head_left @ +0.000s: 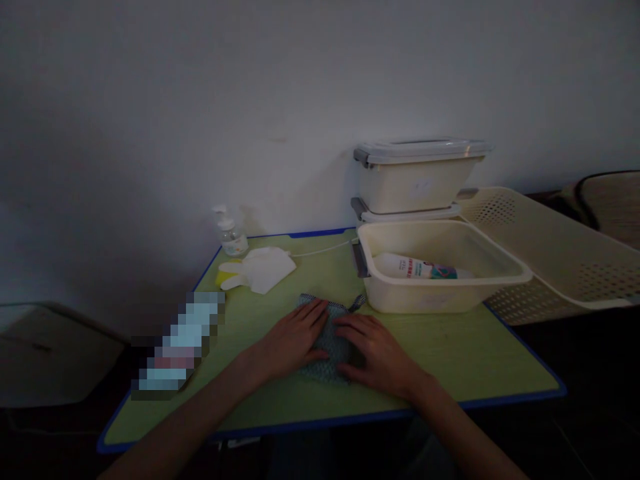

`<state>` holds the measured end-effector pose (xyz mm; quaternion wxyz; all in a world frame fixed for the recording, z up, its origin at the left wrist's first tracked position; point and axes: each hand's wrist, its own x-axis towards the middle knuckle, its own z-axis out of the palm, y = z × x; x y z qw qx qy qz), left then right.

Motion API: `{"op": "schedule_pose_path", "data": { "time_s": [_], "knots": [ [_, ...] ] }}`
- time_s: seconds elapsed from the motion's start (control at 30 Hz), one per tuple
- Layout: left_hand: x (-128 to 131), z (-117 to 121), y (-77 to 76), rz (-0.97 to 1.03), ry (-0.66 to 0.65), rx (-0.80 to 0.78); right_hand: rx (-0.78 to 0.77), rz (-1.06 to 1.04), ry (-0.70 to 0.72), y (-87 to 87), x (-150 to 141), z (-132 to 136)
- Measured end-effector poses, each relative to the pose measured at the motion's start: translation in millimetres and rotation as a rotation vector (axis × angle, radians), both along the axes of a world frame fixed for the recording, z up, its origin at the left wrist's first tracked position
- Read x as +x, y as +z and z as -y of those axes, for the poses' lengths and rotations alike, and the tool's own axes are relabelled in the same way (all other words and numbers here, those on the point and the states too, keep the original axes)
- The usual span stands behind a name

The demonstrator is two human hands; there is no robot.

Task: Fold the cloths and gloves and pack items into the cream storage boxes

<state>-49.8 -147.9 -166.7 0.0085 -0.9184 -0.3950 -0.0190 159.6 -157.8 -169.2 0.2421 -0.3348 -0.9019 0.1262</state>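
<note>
A blue-grey textured cloth (334, 343) with a dark checked edging and a hanging loop at its far right corner lies on the green table (430, 360). Flat over its left side rests my left hand (294, 340), with the fingers stretched out and the thumb apart. On the cloth's right side is my right hand (377, 353), its fingers spread and slightly bent. Neither hand is closed round the cloth. Parts of the cloth are hidden beneath both hands.
A cream bin (425, 297) holding a white bottle (400, 265) stands right of the cloth. Behind it are stacked lidded boxes (415, 183); a perforated basket (565, 233) is farther right. A pump bottle (233, 239), a white rabbit-eared item (267, 269) and a pixelated object (183, 343) lie left.
</note>
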Motion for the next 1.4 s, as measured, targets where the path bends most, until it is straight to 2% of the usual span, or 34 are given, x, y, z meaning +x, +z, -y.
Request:
{"op": "schedule_pose_path", "data": {
  "time_s": [0.17,0.43,0.83,1.07,1.2,1.3,1.4],
  "knots": [
    [-8.7,-2.9,-8.9,0.043,-0.002,-0.083,-0.098,0.033,-0.014,3.3,-0.3,0.3],
    [-10.3,-1.4,-12.6,0.115,0.042,-0.129,-0.116,0.016,0.006,5.7,1.0,1.4],
    [-10.6,2.8,-10.5,0.110,0.096,-0.104,-0.152,0.037,0.018,6.8,-0.8,-1.4],
    [-18.3,22.0,-11.2,0.101,0.242,-0.061,-0.300,0.127,0.147,13.3,-7.4,-15.1],
    [-20.8,28.2,-6.2,0.112,0.287,0.005,-0.260,0.039,0.223,21.0,-15.2,-24.9],
    [-16.8,17.8,5.5,0.180,0.217,0.024,-0.197,-0.080,0.093,18.8,-23.3,-32.8],
    [-7.4,-3.1,14.4,0.360,0.178,-0.002,-0.165,-0.135,-0.089,9.5,-32.1,-40.1]
  ]
}}
